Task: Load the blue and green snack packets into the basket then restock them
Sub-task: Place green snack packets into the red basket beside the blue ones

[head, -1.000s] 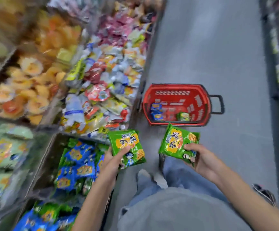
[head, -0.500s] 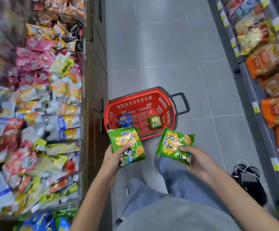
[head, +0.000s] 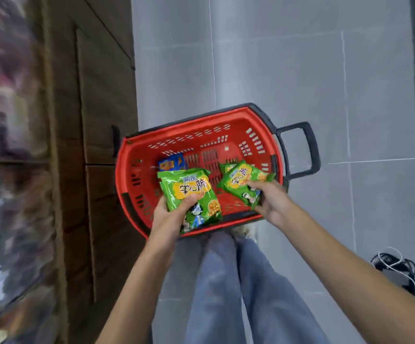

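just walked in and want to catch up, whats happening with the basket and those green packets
A person stands over the red basket on the floor. The left hand grips the first green packet and the right hand holds the second green packet, both over the basket and not yet let go. A blue packet already lies inside.

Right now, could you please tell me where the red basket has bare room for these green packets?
Bare floor shows between the left wall of the red basket and the blue packet, and between the two held green packets toward the near rim. The middle is crowded: the blue packet and another green packet lie there.
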Demonstrator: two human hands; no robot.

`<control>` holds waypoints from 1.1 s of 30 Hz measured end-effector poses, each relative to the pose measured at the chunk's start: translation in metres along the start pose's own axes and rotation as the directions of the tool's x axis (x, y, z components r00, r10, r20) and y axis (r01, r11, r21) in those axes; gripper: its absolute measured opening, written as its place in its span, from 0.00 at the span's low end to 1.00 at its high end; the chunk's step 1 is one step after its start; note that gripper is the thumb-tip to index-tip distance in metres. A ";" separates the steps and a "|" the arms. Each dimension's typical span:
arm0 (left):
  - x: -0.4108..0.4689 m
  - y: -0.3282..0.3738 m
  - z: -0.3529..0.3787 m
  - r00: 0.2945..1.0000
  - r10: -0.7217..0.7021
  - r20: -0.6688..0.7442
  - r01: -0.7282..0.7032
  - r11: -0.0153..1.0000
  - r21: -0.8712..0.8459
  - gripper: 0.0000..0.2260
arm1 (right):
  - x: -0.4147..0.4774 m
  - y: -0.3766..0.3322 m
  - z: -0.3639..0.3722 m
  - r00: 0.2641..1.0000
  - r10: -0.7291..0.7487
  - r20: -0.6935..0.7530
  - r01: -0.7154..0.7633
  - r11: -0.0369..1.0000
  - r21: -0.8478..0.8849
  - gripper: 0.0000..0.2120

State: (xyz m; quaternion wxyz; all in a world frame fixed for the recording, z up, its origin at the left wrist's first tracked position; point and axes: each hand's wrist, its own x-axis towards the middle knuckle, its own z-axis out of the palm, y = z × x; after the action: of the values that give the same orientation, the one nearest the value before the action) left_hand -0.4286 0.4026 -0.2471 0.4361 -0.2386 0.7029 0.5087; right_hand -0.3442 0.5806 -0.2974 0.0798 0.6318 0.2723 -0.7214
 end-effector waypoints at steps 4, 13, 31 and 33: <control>0.107 -0.029 0.014 1.000 -0.011 -0.010 0.012 1.000 0.025 0.20 | 0.127 0.005 0.020 0.995 0.092 -0.045 -0.094 0.995 -0.033 0.04; 0.243 -0.079 0.030 1.000 0.003 0.019 -0.003 0.999 0.043 0.13 | 0.304 -0.009 0.041 0.995 -0.009 -0.100 -0.032 0.916 -0.399 0.10; 0.261 -0.094 0.038 0.998 -0.041 0.051 0.041 0.999 -0.001 0.08 | 0.341 0.008 0.096 0.923 0.259 -0.285 -0.228 0.964 0.137 0.06; 0.260 -0.094 0.038 0.998 -0.044 0.044 0.044 0.999 -0.001 0.08 | 0.335 0.005 0.095 0.926 0.266 -0.266 -0.240 0.962 0.126 0.10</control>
State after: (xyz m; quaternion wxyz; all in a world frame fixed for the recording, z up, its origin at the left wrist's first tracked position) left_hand -0.4726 0.4313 -0.5211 0.4622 -0.2434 0.6872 0.5049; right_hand -0.4876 0.6062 -0.6138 0.1040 0.7605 0.1638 -0.6197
